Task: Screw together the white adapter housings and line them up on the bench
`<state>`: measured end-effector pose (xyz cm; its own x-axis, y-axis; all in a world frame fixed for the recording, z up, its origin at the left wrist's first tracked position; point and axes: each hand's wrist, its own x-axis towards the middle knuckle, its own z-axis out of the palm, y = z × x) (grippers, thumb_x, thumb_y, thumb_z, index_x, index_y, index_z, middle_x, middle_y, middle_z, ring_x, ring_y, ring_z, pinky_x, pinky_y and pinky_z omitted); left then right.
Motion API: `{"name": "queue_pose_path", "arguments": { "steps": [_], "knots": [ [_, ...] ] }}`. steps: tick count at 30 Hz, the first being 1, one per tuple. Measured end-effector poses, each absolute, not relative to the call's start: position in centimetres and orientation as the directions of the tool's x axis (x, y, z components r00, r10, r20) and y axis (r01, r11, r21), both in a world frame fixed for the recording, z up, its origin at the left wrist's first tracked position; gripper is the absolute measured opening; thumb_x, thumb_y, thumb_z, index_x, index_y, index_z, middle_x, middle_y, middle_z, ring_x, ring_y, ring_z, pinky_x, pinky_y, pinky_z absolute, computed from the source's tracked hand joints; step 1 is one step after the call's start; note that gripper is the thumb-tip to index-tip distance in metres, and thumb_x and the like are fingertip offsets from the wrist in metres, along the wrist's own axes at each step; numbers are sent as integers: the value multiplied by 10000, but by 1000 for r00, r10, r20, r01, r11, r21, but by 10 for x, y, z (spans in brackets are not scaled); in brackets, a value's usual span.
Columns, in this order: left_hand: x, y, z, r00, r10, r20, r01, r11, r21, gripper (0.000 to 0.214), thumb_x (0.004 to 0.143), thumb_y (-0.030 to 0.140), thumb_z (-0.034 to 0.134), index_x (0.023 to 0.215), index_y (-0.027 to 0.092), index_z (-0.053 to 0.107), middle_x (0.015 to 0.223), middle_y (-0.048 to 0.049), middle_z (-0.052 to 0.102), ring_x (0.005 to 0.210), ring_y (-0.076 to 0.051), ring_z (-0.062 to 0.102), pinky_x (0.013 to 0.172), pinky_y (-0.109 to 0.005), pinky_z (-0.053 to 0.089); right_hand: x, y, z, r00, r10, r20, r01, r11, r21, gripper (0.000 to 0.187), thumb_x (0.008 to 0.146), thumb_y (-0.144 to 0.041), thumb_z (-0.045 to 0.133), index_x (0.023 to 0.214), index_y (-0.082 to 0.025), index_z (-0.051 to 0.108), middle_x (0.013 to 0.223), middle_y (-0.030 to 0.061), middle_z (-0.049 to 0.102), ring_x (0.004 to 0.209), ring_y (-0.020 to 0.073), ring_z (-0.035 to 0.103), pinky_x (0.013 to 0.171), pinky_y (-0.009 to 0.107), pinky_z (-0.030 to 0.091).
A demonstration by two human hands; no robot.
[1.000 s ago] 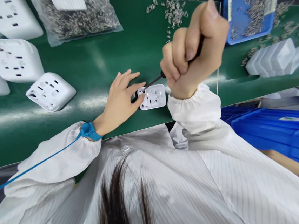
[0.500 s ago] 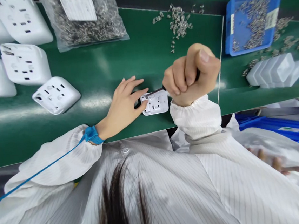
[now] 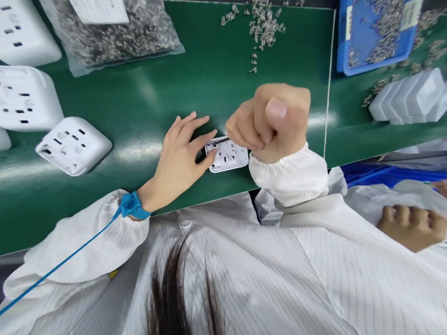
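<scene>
A small white plastic housing (image 3: pixel 233 156) lies on the green table with its moulded inside facing up. My left hand (image 3: pixel 179 156) steadies its left end between thumb and index finger; the other fingers are stretched out over the table. Above the right end is my right hand (image 3: pixel 272 120), closed in a fist around a thin dark pointed tool (image 3: pixel 224 139). The tool's tip reaches the upper left of the housing, near my left thumb. Most of the tool is hidden in my fist, so its kind is unclear.
White socket-like units (image 3: pixel 74 146) stand at left. A clear bag (image 3: pixel 124 37) of small metal parts lies behind, near loose metal clips (image 3: pixel 265 24). At right are a blue tray (image 3: pixel 344 45) and translucent stacked trays (image 3: pixel 409 99). Another person's hands (image 3: pixel 414 225) hold something translucent.
My right hand has shifted slightly left and lower over the housing, and less of the tool shows. The other person's hands have moved around the translucent object. The whole view has shifted a little.
</scene>
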<state>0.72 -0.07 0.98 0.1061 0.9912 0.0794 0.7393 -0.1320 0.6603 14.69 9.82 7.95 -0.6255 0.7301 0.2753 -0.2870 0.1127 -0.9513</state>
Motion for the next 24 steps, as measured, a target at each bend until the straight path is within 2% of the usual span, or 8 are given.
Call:
{"name": "queue_pose_path", "arguments": {
  "steps": [4,8,10,12,15,19,22,24],
  "knots": [
    [7,-1,8,104,990,90,740,-138,659,327,971,348,591,1282,256,631,1465,-59,513,1452,-278,384,1245,-544,248,156,112,87,-559,827,64,62,119,-991,417,800,-415,-122,573,-89,4,406,-128,125,353,-136,269,535,132,199],
    [8,-1,9,106,991,80,732,-132,669,327,970,346,588,1282,257,627,1469,-60,508,1459,-287,372,1246,-553,240,153,112,90,-498,867,13,109,77,-991,438,780,-478,-47,575,-93,-8,370,-126,125,327,-125,235,516,120,184],
    [8,-1,10,104,992,66,737,-121,665,324,976,358,575,1279,258,629,1469,-57,509,1459,-285,372,1246,-559,238,149,106,90,-539,842,26,-49,0,-999,498,813,-515,-87,541,-118,41,362,-118,176,324,-102,233,498,125,183],
    [7,-1,9,107,993,57,744,-118,658,307,980,370,563,1253,253,645,1461,-55,516,1455,-280,377,1246,-557,241,145,100,87,-595,793,130,-270,-46,-962,581,936,-544,61,522,-140,111,388,-116,218,339,-71,230,473,123,186],
    [4,1,5,118,990,70,756,-136,640,292,981,376,562,1216,236,663,1463,-62,512,1458,-277,370,1247,-546,249,140,95,72,-602,733,318,-499,-35,-866,652,965,-485,547,534,-152,188,432,-103,226,383,-21,198,422,144,197],
    [3,1,5,144,978,154,765,-208,609,297,989,341,555,1231,194,646,1471,-91,500,1452,-286,379,1247,-532,269,138,97,54,-582,771,259,-396,9,-918,618,957,-567,547,577,-193,235,485,-82,216,447,24,225,436,199,220],
    [2,-3,6,181,967,178,790,-251,560,283,1014,339,493,1182,161,635,1342,-136,577,1399,-335,437,1196,-567,345,141,99,56,-586,747,313,-296,162,-941,618,941,-639,511,573,-190,300,546,-50,314,524,34,311,496,212,288],
    [-3,-4,-4,205,954,221,802,-293,521,307,1012,345,468,1165,126,619,1283,-189,585,1309,-384,508,1130,-619,402,143,101,56,-629,736,252,-259,107,-960,633,893,-681,565,575,-191,320,537,-53,305,536,38,299,502,207,295]
  ]
}}
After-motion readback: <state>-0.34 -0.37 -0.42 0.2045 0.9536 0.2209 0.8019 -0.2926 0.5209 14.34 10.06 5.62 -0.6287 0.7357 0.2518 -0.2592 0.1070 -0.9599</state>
